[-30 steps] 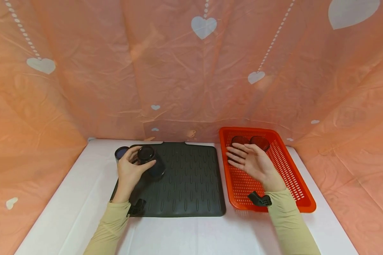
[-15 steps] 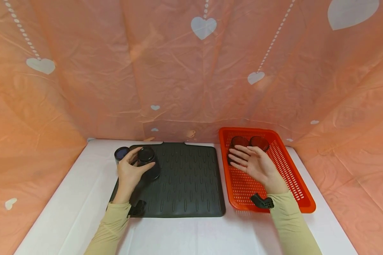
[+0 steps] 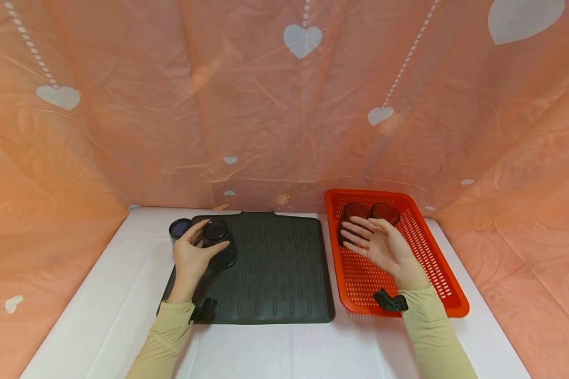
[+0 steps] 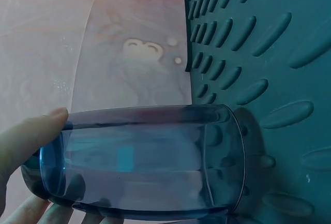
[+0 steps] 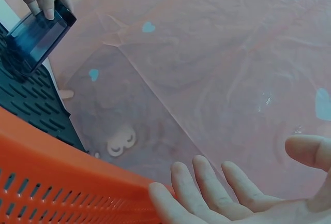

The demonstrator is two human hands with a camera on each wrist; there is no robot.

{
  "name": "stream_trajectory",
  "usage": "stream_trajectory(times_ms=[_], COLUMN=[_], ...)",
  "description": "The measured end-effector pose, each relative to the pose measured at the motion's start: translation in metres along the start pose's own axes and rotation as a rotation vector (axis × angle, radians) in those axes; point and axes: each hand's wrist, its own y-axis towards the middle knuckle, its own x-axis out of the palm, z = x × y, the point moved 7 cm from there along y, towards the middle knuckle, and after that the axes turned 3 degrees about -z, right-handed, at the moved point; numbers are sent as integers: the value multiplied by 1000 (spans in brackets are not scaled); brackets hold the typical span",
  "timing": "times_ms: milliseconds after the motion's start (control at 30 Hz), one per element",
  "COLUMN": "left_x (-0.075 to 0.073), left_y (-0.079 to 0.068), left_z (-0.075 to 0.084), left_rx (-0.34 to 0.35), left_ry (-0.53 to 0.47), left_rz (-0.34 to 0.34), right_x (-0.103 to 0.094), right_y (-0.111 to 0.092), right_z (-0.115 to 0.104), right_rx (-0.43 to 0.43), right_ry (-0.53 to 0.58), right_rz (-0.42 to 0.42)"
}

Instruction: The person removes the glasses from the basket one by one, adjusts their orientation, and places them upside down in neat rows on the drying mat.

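Note:
My left hand grips a dark see-through drinking glass near its thick base, with thumb and fingers on opposite sides. The glass is upside down, and its rim meets the left part of the dark ridged drying mat; I cannot tell how firmly it rests there. A second dark glass stands just left of it, at the mat's back left corner. Over the orange basket hovers my right hand, fingers extended and holding nothing. Two dark glasses are visible in the basket's back end, partly hidden by that hand.
A white tablecloth covers the table around the mat and the basket. Behind and at both sides hangs a pinkish orange curtain with pale hearts, close to the back edges of mat and basket.
The lower end of the held glass has swung left, so the glass tilts less than before. My left hand has barely moved. My right hand has drifted slightly right and toward me.

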Motion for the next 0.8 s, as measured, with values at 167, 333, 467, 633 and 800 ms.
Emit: stream_trajectory(times_ms=[167, 333, 467, 633, 800], left_x=[1, 2, 2, 3, 3], left_y=[0, 0, 1, 1, 2], left_z=[-1, -4, -6, -7, -8], left_rx=[2, -23, -27, -26, -17], left_ry=[3, 19, 34, 39, 43], left_rz=[6, 7, 7, 11, 12], right_x=[0, -2, -4, -6, -8], right_y=[-1, -3, -4, -6, -8], right_z=[-2, -4, -5, -6, -8], right_rx=[-6, -14, -19, -21, -25], right_ry=[11, 19, 6, -16, 5], right_rz=[-11, -3, 1, 9, 7])
